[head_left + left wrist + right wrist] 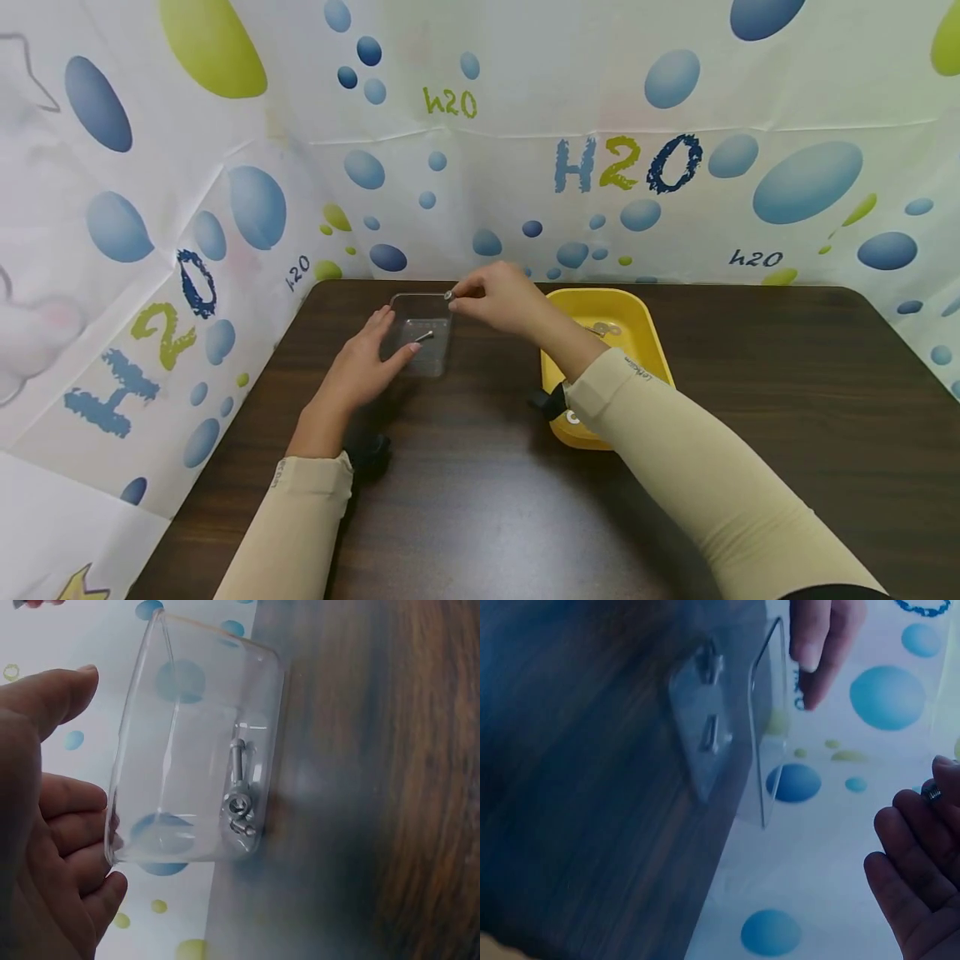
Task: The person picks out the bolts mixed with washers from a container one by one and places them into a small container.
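A clear plastic box (429,368) stands on the table near its far edge. Inside lie several small metal bolts (238,769), one with a round socketed head towards the left wrist camera. My left hand (358,367) is at the box's left side, its fingertips against the wall by the rim and its thumb apart, reaching over the opening. Just beyond the box's right rim, my right hand (498,298) pinches a small metal bolt (448,296) between thumb and forefinger. Part of its thread shows in the right wrist view; the fingers hide the rest.
A yellow tray (647,333) lies to the right, partly under my right forearm. It holds flat metal washers (606,328) and a white ring-shaped piece (573,417). Behind the dark wooden table (465,500) hangs a printed white sheet (510,167).
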